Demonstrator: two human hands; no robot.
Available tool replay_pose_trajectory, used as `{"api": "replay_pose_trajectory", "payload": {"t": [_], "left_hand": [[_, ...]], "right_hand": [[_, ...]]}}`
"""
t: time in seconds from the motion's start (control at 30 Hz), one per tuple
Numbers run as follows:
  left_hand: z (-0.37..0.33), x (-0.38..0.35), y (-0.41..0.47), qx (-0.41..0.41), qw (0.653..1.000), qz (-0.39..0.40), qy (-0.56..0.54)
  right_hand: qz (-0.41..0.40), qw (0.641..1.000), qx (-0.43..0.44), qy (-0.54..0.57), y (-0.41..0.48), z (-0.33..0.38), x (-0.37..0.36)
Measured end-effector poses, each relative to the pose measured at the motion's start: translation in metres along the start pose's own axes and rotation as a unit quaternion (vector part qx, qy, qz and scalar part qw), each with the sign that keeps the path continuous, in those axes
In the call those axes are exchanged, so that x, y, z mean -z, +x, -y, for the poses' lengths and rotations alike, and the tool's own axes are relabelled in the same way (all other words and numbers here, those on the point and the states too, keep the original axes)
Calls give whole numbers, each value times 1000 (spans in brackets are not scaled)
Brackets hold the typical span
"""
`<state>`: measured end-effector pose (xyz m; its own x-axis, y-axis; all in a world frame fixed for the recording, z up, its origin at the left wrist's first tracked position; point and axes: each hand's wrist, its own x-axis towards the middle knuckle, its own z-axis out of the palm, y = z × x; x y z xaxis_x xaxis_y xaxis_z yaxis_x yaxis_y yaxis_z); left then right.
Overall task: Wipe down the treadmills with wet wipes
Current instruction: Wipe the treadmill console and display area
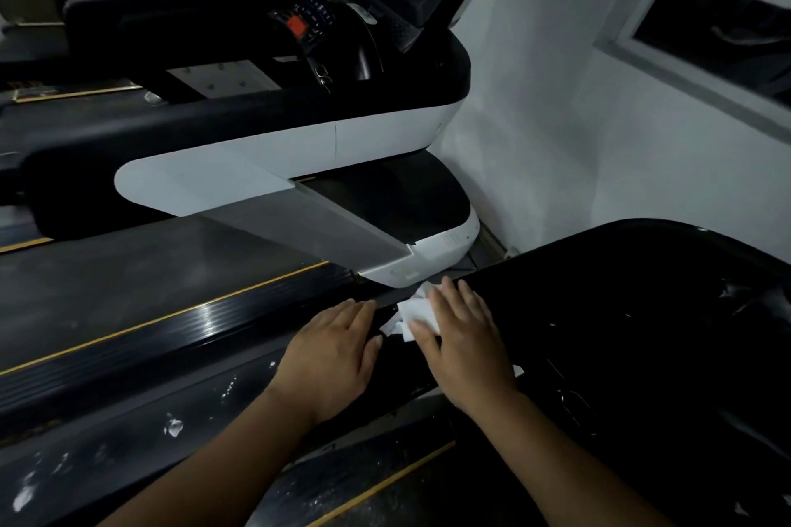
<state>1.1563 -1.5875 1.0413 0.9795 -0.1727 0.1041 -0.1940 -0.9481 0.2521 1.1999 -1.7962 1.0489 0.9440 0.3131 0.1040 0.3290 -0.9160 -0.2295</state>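
Nearest me, my left hand [338, 351] rests flat and empty on the edge of the treadmill's black motor cover [642, 291], while my right hand [466, 342], fingers straight, presses the wet wipe [413, 310] onto it, mid-wipe; next, I judge, a firm sweep right across the speckled gloss.

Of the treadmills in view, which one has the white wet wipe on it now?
The nearest treadmill, with the glossy black front cover: the right hand presses the crumpled white wipe on its edge. The next treadmill has a white-edged cover.
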Motion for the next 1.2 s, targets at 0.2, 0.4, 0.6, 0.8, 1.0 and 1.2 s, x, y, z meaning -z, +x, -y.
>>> {"api": "replay_pose_trajectory", "payload": {"t": [0.2,0.4,0.6,0.8,1.0,1.2], "left_hand": [[32,6,-35,46,999,-7,13],[27,10,-37,53,999,-9,5],[28,5,-36,49,999,-18,11],[37,7,-39,27,999,-18,25],[46,6,-66,57,996,-46,44],[45,3,-66,68,995,-55,49]], "right_hand": [[10,999,33,-16,23,35,-6],[18,993,115,-23,-9,13,-9],[13,999,34,-38,11,53,-16],[10,996,86,-33,-26,25,-4],[27,997,62,-31,-1,70,-20],[2,992,124,-33,-23,32,-14]]}}
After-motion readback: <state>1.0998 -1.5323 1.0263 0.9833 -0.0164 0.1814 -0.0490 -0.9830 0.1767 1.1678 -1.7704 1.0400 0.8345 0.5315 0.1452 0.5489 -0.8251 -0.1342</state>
